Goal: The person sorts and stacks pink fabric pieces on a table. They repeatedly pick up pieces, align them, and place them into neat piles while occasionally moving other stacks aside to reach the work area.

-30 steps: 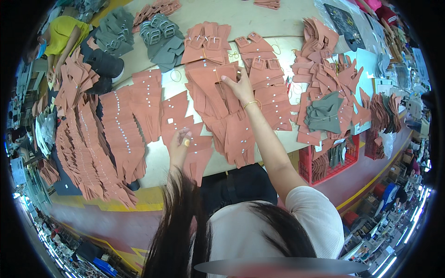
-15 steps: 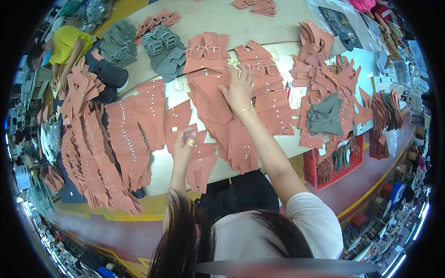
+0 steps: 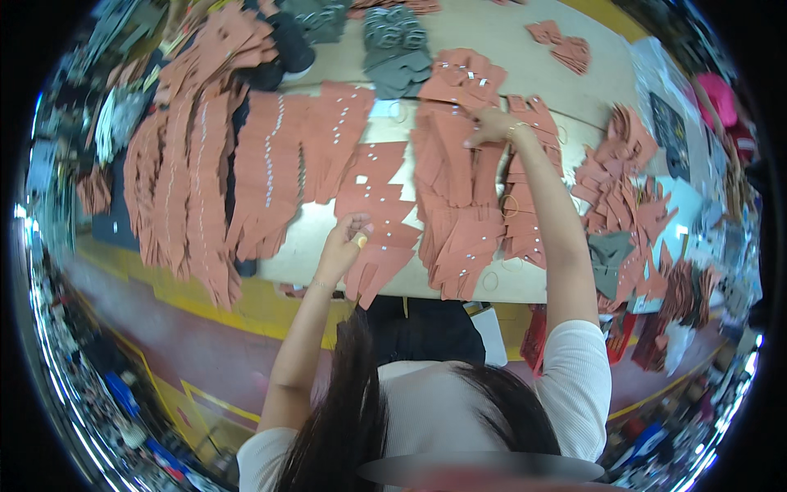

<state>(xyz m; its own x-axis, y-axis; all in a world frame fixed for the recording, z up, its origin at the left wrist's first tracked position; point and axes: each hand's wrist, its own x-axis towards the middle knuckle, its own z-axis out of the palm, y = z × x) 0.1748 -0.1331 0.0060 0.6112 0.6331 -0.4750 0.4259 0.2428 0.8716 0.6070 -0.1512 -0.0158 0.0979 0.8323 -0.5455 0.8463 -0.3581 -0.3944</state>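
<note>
My right hand reaches over a long stack of salmon-coloured cut pieces mid-table, its thumb and fingers apart at the upper pieces. A thin bracelet circles that wrist. My left hand, fingers loosely bent and apart, is over the left edge of a fanned row of salmon pieces with white labels. Something yellow covers the tip of its thumb. I see nothing held in it. Above the middle stack lie more salmon pieces, and right of it a narrower row of salmon pieces.
Large overlapping rows of salmon pieces cover the table's left side. Grey-green pieces with buckles lie at the back. Heaped salmon pieces and a grey-green bundle are at right. A red crate stands below the table edge.
The view has swung left, so the table's contents appear farther right. My right hand stays at the middle stack, now at its right side. My left hand remains by the fanned row.
</note>
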